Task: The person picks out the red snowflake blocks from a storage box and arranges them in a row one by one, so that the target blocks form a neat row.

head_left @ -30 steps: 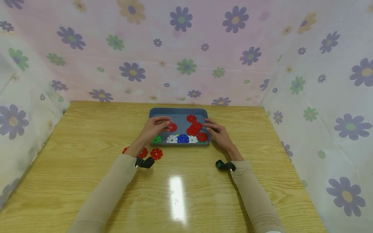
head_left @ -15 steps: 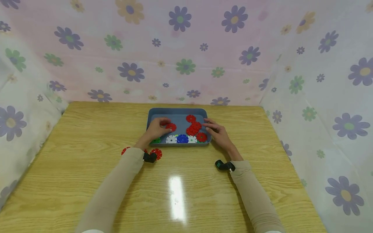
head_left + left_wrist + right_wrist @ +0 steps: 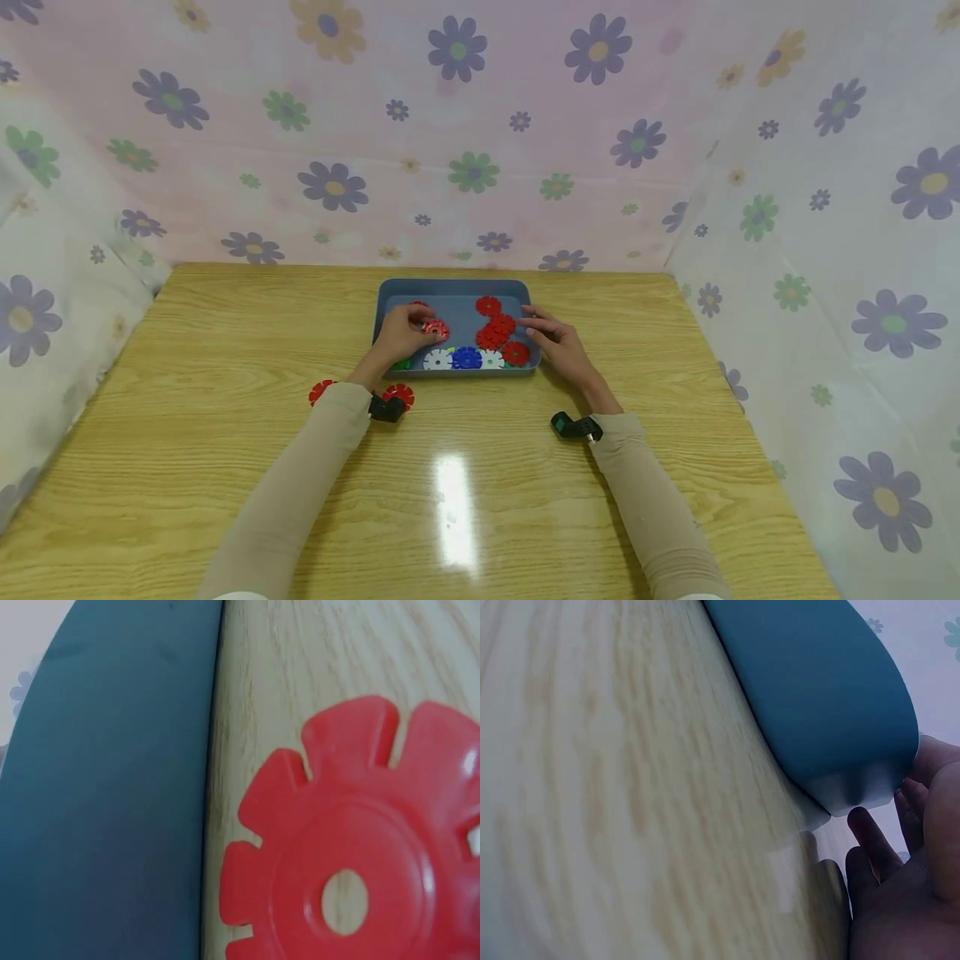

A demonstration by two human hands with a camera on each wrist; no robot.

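Note:
In the head view my left hand (image 3: 397,335) is inside the left part of the blue-grey tray (image 3: 453,288). Its thumb and fingers pinch a red notched building disc (image 3: 435,331) with a bright sheen; part of another red disc (image 3: 419,305) shows behind the fingers. My right hand (image 3: 558,343) rests at the tray's right rim, fingers loosely extended over the edge. The right wrist view has this hand (image 3: 907,900) at the tray's outer corner (image 3: 840,727), fingertips close to the wall. A large red disc (image 3: 300,862) lies beside the tray wall (image 3: 112,795) in the left wrist view.
Overlapping red discs (image 3: 497,332) lie in the tray's right half. White (image 3: 438,359), blue (image 3: 467,358) and green (image 3: 402,364) discs line its front wall. Red discs (image 3: 322,390) lie on the wooden table (image 3: 225,350) by the left wrist. A flowered cloth (image 3: 420,150) stands behind.
My left hand has come down into the tray, moved slightly forward, and now pinches the red disc, which has shifted a little left. The right hand has stayed at the rim.

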